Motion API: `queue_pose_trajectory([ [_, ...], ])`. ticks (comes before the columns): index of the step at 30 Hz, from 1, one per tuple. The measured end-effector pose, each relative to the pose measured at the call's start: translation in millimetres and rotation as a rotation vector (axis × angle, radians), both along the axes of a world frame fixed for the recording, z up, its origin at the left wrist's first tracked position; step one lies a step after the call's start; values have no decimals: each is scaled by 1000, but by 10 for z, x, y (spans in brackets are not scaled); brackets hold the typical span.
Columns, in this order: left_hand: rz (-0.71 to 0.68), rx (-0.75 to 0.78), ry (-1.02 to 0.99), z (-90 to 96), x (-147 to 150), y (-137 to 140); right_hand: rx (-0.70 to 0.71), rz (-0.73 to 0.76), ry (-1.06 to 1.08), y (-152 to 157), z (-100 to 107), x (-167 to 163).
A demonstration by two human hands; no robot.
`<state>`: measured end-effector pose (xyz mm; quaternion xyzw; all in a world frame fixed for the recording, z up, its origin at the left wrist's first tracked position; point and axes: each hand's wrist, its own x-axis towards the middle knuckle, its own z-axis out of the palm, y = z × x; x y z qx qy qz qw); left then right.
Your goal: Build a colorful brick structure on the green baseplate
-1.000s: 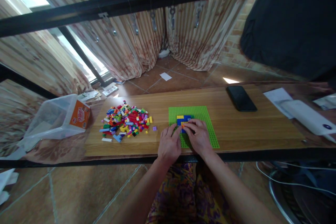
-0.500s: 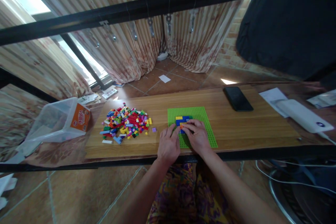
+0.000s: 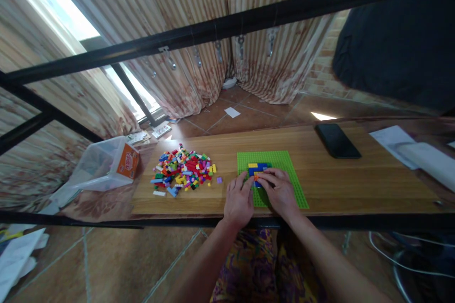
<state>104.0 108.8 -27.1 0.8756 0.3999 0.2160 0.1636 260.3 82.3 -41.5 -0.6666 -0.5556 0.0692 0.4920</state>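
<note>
A green studded baseplate point(image 3: 293, 177) lies on the wooden board, carrying a small cluster of blue bricks point(image 3: 262, 166) with a yellow brick point(image 3: 252, 165) at its far left corner. At the near side of the cluster, the thumb and index finger of my right hand point(image 3: 282, 193) are pinched on a small orange brick point(image 3: 256, 177), which they partly cover. My left hand point(image 3: 239, 202) lies over the plate's left edge, fingers stretched forward, its fingertips close beside the orange brick. Whether the left fingertips press on that brick is hard to tell.
Left on the wooden board point(image 3: 227, 141) is a heap of mixed toy bricks point(image 3: 188, 168), a purple brick point(image 3: 219, 180) apart from it. Beyond stands a clear plastic bin point(image 3: 95, 165). A black phone point(image 3: 337, 141) and white papers point(image 3: 391, 139) lie right. A dark bar point(image 3: 199, 40) crosses ahead.
The whole view has shifted, so the board and hands appear a little further right and lower. Both hands keep the same place at the bricks, the right still pinching the orange brick.
</note>
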Motion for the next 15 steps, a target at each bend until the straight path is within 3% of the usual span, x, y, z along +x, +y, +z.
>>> queue_pose_trajectory([
  [15, -20, -33, -5, 2, -27, 32, -8, 1, -80, 25, -50, 4],
])
